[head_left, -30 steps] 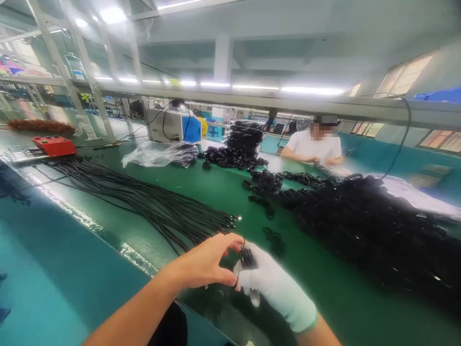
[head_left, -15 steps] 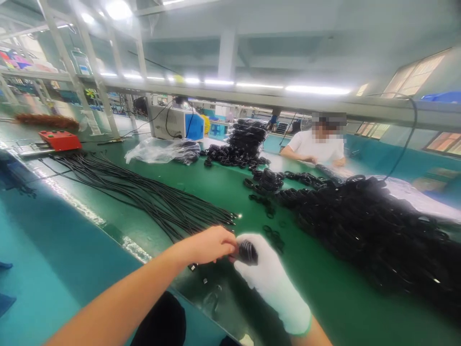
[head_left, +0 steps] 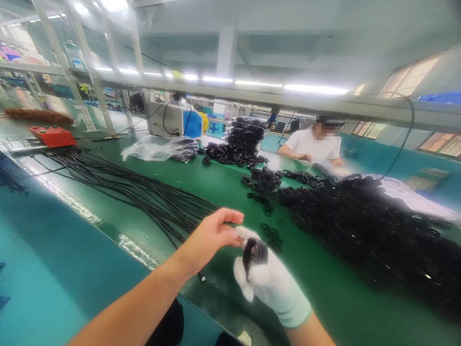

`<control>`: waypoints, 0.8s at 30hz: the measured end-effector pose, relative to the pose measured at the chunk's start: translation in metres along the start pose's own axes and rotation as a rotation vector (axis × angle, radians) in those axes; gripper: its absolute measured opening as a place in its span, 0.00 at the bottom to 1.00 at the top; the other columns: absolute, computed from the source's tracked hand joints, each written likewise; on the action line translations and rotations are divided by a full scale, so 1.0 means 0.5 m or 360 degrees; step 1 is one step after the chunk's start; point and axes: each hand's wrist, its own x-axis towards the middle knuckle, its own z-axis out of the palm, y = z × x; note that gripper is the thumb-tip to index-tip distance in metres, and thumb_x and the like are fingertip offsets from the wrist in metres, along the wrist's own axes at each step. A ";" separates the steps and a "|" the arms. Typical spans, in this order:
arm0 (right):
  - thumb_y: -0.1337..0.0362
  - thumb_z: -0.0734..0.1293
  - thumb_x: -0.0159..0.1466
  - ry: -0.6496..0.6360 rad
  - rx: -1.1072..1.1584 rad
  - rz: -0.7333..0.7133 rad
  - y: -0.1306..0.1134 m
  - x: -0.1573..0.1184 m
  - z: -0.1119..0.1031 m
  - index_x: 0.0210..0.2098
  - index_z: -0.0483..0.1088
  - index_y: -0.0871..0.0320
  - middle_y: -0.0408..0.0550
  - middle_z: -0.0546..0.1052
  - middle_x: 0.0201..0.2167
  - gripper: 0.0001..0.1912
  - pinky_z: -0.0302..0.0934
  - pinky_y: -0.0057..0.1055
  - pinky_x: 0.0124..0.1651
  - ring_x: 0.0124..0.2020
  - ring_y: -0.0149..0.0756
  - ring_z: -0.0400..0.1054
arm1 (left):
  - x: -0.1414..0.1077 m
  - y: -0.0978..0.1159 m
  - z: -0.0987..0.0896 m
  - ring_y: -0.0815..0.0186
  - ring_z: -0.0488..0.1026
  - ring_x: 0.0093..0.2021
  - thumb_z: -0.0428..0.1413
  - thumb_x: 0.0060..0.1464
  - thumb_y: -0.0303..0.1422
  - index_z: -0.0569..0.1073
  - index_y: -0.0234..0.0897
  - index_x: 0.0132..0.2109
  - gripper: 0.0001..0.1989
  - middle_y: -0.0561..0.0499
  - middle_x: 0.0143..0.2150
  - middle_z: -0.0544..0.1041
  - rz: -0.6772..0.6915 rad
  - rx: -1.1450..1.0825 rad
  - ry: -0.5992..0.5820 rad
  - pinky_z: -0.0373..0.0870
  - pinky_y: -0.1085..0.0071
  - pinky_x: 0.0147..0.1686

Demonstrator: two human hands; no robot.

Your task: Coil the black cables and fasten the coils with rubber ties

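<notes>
My right hand [head_left: 270, 276], in a white glove, is closed round a coiled black cable [head_left: 255, 253]. My bare left hand [head_left: 216, 235] is just left of the coil, its index finger and thumb apart and the thumb tip close to the gloved fingers. Whether the thumb touches the coil is hard to tell. Long black cables [head_left: 144, 187] lie in a bundle on the green table [head_left: 216, 288], running away to the left behind my left hand. A cable end with a metal plug [head_left: 202, 277] shows below my left wrist.
A big heap of coiled black cables [head_left: 360, 230] covers the right side. Farther back are a stack of coils [head_left: 247, 134], clear plastic bags [head_left: 147, 148], a red box [head_left: 54, 136] and a blue-grey machine [head_left: 173, 120]. A person in white [head_left: 313, 144] sits across the table.
My left hand has opened its fingers and lifted slightly. The coil in my right hand has turned, so its loop opening faces the camera more. The view has shifted slightly.
</notes>
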 end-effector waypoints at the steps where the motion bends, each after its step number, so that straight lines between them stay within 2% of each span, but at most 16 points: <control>1: 0.65 0.69 0.53 0.0015 0.0008 0.0015 -0.001 -0.001 -0.001 0.59 0.51 0.54 0.45 0.75 0.27 0.37 0.53 0.20 0.17 0.16 0.26 0.64 | -0.002 0.000 0.004 0.63 0.72 0.42 0.53 0.50 0.26 0.70 0.35 0.47 0.16 0.47 0.45 0.74 0.0093 0.0173 0.0077 0.69 0.64 0.45; 2: 0.64 0.69 0.53 0.0005 0.0021 0.0047 0.000 -0.001 -0.002 0.59 0.52 0.55 0.45 0.75 0.27 0.37 0.53 0.20 0.17 0.16 0.26 0.64 | -0.004 0.001 0.007 0.62 0.71 0.44 0.53 0.50 0.26 0.71 0.36 0.47 0.16 0.47 0.46 0.74 0.0187 0.0390 0.0120 0.67 0.63 0.47; 4: 0.61 0.70 0.53 -0.0085 0.0065 0.0161 0.003 -0.002 -0.006 0.57 0.56 0.59 0.46 0.75 0.26 0.35 0.53 0.20 0.16 0.15 0.27 0.64 | -0.005 0.006 0.013 0.60 0.68 0.48 0.54 0.49 0.26 0.74 0.39 0.46 0.16 0.49 0.46 0.75 0.0354 0.0809 0.0066 0.63 0.62 0.51; 6: 0.55 0.70 0.54 -0.0173 0.0153 0.0257 0.008 -0.001 -0.010 0.53 0.60 0.61 0.47 0.74 0.24 0.31 0.56 0.22 0.17 0.16 0.30 0.66 | -0.001 0.013 0.014 0.60 0.68 0.47 0.55 0.48 0.25 0.76 0.41 0.44 0.15 0.51 0.43 0.76 0.0429 0.1047 -0.0053 0.61 0.62 0.53; 7: 0.51 0.69 0.55 -0.0152 0.0223 0.0266 0.011 0.001 -0.011 0.50 0.62 0.61 0.48 0.74 0.25 0.29 0.59 0.24 0.18 0.19 0.32 0.68 | 0.001 0.016 0.011 0.60 0.68 0.45 0.56 0.48 0.26 0.77 0.41 0.42 0.13 0.51 0.41 0.77 0.0418 0.1090 -0.0075 0.61 0.62 0.53; 8: 0.49 0.67 0.57 -0.0077 0.0307 0.0257 0.013 0.003 -0.011 0.48 0.64 0.60 0.48 0.74 0.27 0.27 0.62 0.25 0.21 0.22 0.34 0.70 | 0.005 0.017 0.006 0.61 0.69 0.44 0.55 0.49 0.27 0.77 0.40 0.41 0.12 0.51 0.40 0.77 0.0389 0.1095 -0.0067 0.62 0.63 0.52; 10: 0.46 0.63 0.60 0.0125 0.0493 0.0280 0.016 0.008 -0.010 0.43 0.66 0.60 0.49 0.74 0.32 0.23 0.65 0.27 0.25 0.29 0.34 0.72 | 0.013 0.015 -0.009 0.62 0.69 0.45 0.54 0.52 0.30 0.75 0.41 0.47 0.14 0.50 0.45 0.75 0.0293 0.0975 -0.0082 0.63 0.64 0.51; 12: 0.45 0.61 0.61 0.0207 0.0653 0.0429 0.019 0.012 -0.008 0.40 0.68 0.60 0.48 0.74 0.33 0.24 0.64 0.25 0.24 0.29 0.31 0.71 | 0.020 0.006 -0.029 0.62 0.67 0.50 0.53 0.54 0.32 0.70 0.43 0.54 0.19 0.50 0.53 0.71 0.0197 0.0695 -0.0295 0.64 0.66 0.51; 14: 0.42 0.58 0.61 0.0139 0.0687 0.0584 0.020 0.015 -0.006 0.40 0.68 0.61 0.49 0.74 0.30 0.27 0.62 0.24 0.20 0.24 0.30 0.69 | 0.026 -0.007 -0.044 0.62 0.67 0.51 0.52 0.54 0.31 0.68 0.42 0.56 0.21 0.49 0.54 0.70 0.0113 0.0431 -0.0517 0.65 0.66 0.50; 15: 0.42 0.58 0.61 0.0112 0.0635 0.0588 0.019 0.015 -0.004 0.40 0.68 0.62 0.50 0.73 0.31 0.28 0.62 0.25 0.20 0.23 0.30 0.69 | 0.029 -0.013 -0.048 0.62 0.68 0.50 0.53 0.54 0.30 0.69 0.40 0.55 0.20 0.49 0.52 0.72 0.0088 0.0380 -0.0556 0.65 0.66 0.50; 17: 0.46 0.62 0.60 0.0116 0.0392 0.0447 0.013 0.016 0.001 0.42 0.68 0.62 0.51 0.73 0.34 0.24 0.65 0.28 0.23 0.27 0.33 0.69 | 0.031 -0.021 -0.050 0.61 0.69 0.48 0.54 0.52 0.31 0.72 0.39 0.52 0.19 0.49 0.48 0.74 0.0062 0.0462 -0.0492 0.65 0.66 0.49; 19: 0.57 0.70 0.57 0.0172 0.0091 0.0300 -0.001 0.016 0.007 0.47 0.67 0.60 0.50 0.71 0.39 0.21 0.69 0.32 0.32 0.35 0.35 0.69 | 0.031 -0.025 -0.045 0.61 0.69 0.47 0.56 0.51 0.31 0.73 0.41 0.50 0.18 0.50 0.47 0.74 0.0056 0.0641 -0.0379 0.64 0.66 0.50; 21: 0.66 0.72 0.53 0.0224 -0.0124 0.0275 -0.015 0.016 0.015 0.50 0.65 0.58 0.50 0.69 0.42 0.25 0.69 0.36 0.38 0.40 0.37 0.68 | 0.031 -0.027 -0.038 0.61 0.69 0.48 0.56 0.50 0.31 0.74 0.42 0.49 0.18 0.50 0.47 0.74 0.0072 0.0747 -0.0319 0.64 0.67 0.49; 24: 0.59 0.69 0.58 0.0263 -0.0214 0.0352 -0.026 0.016 0.021 0.49 0.65 0.61 0.52 0.70 0.40 0.21 0.69 0.39 0.39 0.39 0.39 0.69 | 0.028 -0.030 -0.030 0.63 0.69 0.46 0.55 0.50 0.30 0.75 0.42 0.48 0.17 0.50 0.46 0.74 0.0107 0.0811 -0.0301 0.65 0.69 0.47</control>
